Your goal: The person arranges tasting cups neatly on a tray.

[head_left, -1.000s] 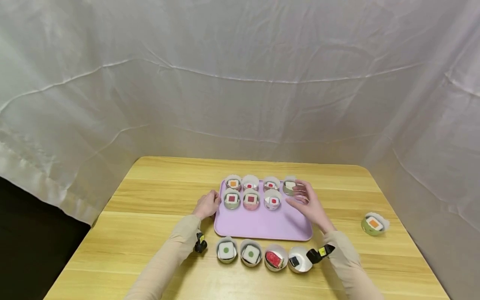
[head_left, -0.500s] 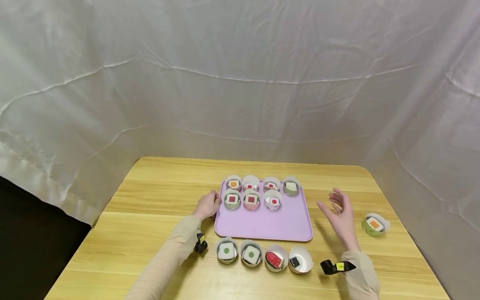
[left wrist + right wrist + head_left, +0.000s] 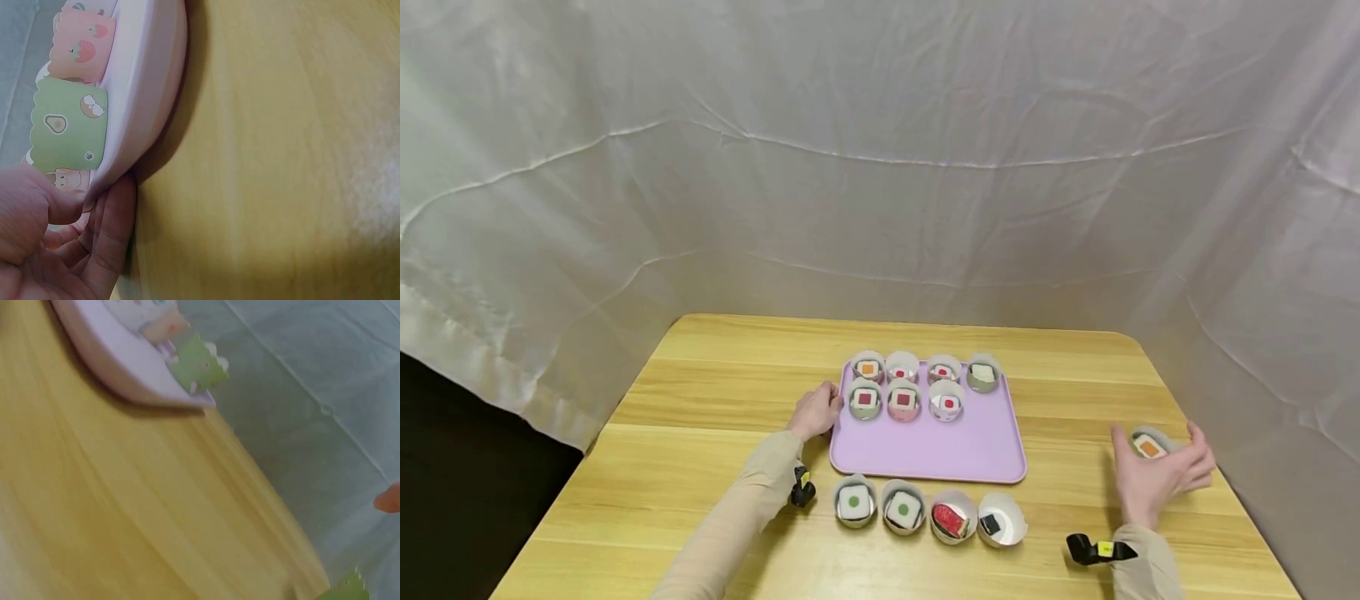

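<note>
so the green cup (image 3: 1163, 437) with the orange-centred roll (image 3: 1148, 448) in it is sitting on the table (image 3: 1060, 383) way over at the right end, well apart from the purple tray (image 3: 925, 450). right hand (image 3: 1159, 479) is right at it, so that's easily the nearer hand. the cup lies just past the palm on the far side, in the gap between thumb and fingers: thumb on its left, fingers over on its right. cup's round, so no real long axis to care about. thumb and fingers look spread fairly wide and i don't see a proper grip. can't tell if any of them touch the cup, and the right wrist view only gets one fingertip (image 3: 389, 499) and a bit of green rim, apart from each other there.

left hand (image 3: 815, 411) is far off at the tray's left edge, pinching the rim between thumb and fingers, pretty much closed up on it. seven filled cups (image 3: 903, 402) stand on the tray's far half, four more (image 3: 903, 510) line up on the table at its near side.
</note>
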A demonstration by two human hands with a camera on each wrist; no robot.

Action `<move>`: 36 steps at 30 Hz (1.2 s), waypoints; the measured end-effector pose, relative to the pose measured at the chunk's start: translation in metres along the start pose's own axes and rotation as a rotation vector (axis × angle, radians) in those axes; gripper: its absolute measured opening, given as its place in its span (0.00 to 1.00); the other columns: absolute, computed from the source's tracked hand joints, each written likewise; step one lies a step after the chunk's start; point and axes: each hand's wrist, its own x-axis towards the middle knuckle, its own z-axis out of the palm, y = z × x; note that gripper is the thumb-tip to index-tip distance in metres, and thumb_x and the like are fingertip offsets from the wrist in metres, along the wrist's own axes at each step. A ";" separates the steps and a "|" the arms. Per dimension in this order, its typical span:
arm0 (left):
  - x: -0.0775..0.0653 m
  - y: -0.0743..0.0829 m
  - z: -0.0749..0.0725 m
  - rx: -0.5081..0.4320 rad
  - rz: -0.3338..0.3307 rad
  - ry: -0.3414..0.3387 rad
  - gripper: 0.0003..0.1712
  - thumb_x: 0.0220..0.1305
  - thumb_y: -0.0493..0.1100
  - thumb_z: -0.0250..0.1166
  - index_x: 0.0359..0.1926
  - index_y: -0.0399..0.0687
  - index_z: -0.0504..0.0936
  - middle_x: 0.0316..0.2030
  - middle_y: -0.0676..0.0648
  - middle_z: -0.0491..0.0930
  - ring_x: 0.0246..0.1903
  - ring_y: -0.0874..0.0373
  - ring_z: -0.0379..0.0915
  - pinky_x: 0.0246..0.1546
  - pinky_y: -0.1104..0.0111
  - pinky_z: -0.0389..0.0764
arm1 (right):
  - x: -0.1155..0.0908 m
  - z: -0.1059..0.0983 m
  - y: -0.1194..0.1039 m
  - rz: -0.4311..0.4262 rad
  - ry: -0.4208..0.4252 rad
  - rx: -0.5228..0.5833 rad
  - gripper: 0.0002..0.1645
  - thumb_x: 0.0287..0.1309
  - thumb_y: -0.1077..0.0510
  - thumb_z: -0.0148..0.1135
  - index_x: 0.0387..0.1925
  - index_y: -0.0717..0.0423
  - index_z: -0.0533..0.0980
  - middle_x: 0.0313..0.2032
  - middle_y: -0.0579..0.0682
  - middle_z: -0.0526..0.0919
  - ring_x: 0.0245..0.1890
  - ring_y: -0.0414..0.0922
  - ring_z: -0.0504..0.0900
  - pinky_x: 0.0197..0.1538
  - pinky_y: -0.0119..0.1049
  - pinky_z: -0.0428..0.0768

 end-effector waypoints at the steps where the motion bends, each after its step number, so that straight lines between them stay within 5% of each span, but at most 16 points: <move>1: 0.000 0.000 0.000 0.002 0.000 0.000 0.07 0.75 0.40 0.53 0.42 0.41 0.74 0.29 0.42 0.79 0.23 0.57 0.75 0.21 0.71 0.74 | 0.003 -0.001 0.003 0.005 0.004 -0.009 0.58 0.45 0.56 0.79 0.73 0.37 0.55 0.72 0.51 0.54 0.70 0.49 0.48 0.76 0.46 0.48; 8: -0.001 0.001 -0.001 0.014 0.000 0.000 0.07 0.75 0.41 0.53 0.42 0.41 0.74 0.29 0.43 0.78 0.23 0.56 0.75 0.22 0.71 0.74 | 0.011 -0.004 0.018 0.084 -0.034 -0.032 0.69 0.44 0.56 0.79 0.77 0.42 0.41 0.76 0.53 0.41 0.76 0.53 0.39 0.81 0.45 0.35; 19: -0.001 0.000 -0.001 0.004 0.010 0.000 0.07 0.75 0.41 0.53 0.42 0.41 0.74 0.29 0.43 0.79 0.22 0.57 0.75 0.21 0.71 0.74 | 0.023 -0.005 0.024 0.233 -0.137 -0.010 0.68 0.51 0.59 0.73 0.76 0.31 0.34 0.76 0.57 0.46 0.75 0.59 0.50 0.80 0.53 0.50; 26: 0.000 0.000 -0.001 0.015 0.016 0.005 0.07 0.75 0.41 0.53 0.42 0.41 0.75 0.30 0.43 0.80 0.24 0.56 0.76 0.23 0.71 0.74 | 0.029 -0.003 0.026 0.221 -0.179 -0.075 0.65 0.53 0.58 0.72 0.76 0.35 0.36 0.68 0.56 0.57 0.66 0.57 0.61 0.72 0.52 0.63; 36: 0.000 0.000 -0.001 0.019 0.013 0.003 0.07 0.75 0.41 0.53 0.42 0.41 0.74 0.30 0.43 0.79 0.25 0.56 0.75 0.24 0.71 0.74 | 0.032 0.000 0.028 0.199 -0.216 -0.102 0.60 0.55 0.60 0.68 0.76 0.45 0.38 0.69 0.67 0.62 0.59 0.60 0.66 0.65 0.53 0.66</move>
